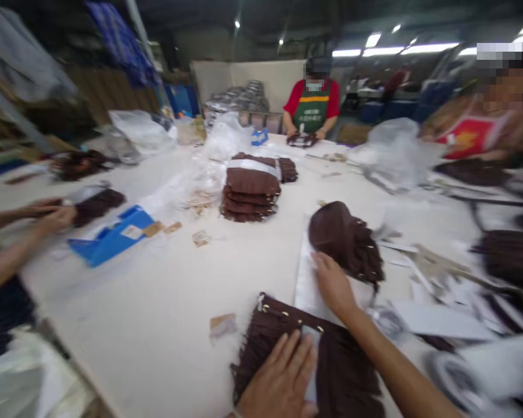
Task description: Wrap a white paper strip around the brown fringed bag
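Fringed brown piece [345,367], five o'clock: partly covered by left hand [283,371], flat, nothing gripped. Right hand [332,285] half-open at bundle [337,232], four o'clock; hold unclear. Risk was judged: grey strip [312,337] skewed by palm slip, bundle shifted by nudge.

Workshop with aproned workers [316,110] around white table [157,307]
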Available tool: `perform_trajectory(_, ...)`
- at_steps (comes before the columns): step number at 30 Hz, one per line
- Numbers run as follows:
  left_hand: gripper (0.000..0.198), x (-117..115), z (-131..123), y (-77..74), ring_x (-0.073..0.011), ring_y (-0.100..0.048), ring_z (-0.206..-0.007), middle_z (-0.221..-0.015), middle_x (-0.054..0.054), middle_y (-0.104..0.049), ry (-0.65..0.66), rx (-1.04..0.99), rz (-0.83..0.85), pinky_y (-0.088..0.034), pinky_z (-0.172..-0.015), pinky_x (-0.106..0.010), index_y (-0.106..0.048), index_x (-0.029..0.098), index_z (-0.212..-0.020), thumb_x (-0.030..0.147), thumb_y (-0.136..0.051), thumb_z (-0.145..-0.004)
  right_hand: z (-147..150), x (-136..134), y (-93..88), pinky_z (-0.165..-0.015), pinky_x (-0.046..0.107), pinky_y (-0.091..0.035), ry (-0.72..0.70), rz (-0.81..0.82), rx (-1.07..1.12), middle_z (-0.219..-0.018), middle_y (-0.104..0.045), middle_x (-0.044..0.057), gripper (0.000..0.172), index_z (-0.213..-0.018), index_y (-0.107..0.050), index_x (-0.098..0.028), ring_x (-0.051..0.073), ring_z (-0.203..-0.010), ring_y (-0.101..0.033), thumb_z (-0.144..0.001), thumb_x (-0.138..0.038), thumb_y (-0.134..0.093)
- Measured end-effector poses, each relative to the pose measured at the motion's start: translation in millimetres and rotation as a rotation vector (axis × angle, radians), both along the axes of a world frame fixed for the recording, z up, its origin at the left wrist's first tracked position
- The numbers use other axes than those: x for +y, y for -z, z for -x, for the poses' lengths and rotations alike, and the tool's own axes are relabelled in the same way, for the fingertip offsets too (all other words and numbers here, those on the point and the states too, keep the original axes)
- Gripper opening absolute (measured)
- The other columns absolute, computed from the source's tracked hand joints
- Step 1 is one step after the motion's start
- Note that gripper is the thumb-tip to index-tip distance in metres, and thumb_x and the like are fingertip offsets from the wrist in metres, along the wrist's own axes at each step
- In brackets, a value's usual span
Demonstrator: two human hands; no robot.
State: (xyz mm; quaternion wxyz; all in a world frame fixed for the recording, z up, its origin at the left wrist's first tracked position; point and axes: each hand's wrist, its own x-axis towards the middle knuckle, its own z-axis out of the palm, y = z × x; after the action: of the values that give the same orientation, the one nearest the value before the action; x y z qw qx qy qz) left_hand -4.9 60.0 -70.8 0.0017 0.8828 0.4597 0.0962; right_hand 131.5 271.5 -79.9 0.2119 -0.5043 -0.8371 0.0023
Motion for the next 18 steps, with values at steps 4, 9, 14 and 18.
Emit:
perform_trajectory(4,0.077,3.5,3.3,13.3,-0.0319,-0.019,-0.146,-0.159,-0.014,-0.019,0.017,-0.055,-0.009,-0.028,-0.117,-0.043,-0.021,0.01,-0.152,0.044,-0.053,-0.09,-31.6,3.2,7.1,-0.095,0.044,-0.042,0.096,0.039,-0.255,-0.14,-0.05,0.018,0.041,-0.138,-0.049,-0.016,0.03,-0.122,-0.049,-0.099,-0.02,-0.04)
perform_trajectory(9,0.07,4.0,3.2,22.2,-0.0336,-0.022,-0.145,-0.158,-0.015,-0.025,0.061,-0.028,-0.19,-0.025,-0.116,-0.043,-0.032,0.009,-0.148,0.05,-0.046,-0.094,-21.6,-5.5,5.2,-0.092,0.045,-0.039,0.048,-0.004,-0.287,-0.139,-0.052,0.015,0.032,-0.124,-0.061,-0.019,0.032,-0.121,-0.046,-0.097,-0.019,-0.044)
perform_trajectory(14,0.05,8.6,7.2,29.0,-0.0307,-0.033,-0.14,-0.157,-0.013,-0.029,0.051,-0.007,-0.323,-0.024,-0.117,-0.043,-0.039,0.013,-0.144,0.029,-0.043,-0.098,-21.2,-12.1,-12.0,-0.09,0.037,-0.04,-0.023,0.02,-0.203,-0.114,-0.065,0.009,0.021,-0.104,-0.064,-0.02,0.024,-0.103,-0.053,-0.098,-0.02,-0.044)
perform_trajectory(18,0.046,14.7,4.0,41.4,-0.0286,-0.042,-0.135,-0.151,-0.011,-0.041,0.053,-0.017,-0.374,-0.029,-0.115,-0.042,-0.042,0.014,-0.143,0.025,-0.043,-0.098,-19.7,-2.6,-18.0,-0.093,0.035,-0.041,-0.017,-0.021,-0.17,-0.115,-0.064,0.01,0.027,-0.111,-0.061,-0.018,0.023,-0.104,-0.054,-0.099,-0.02,-0.037)
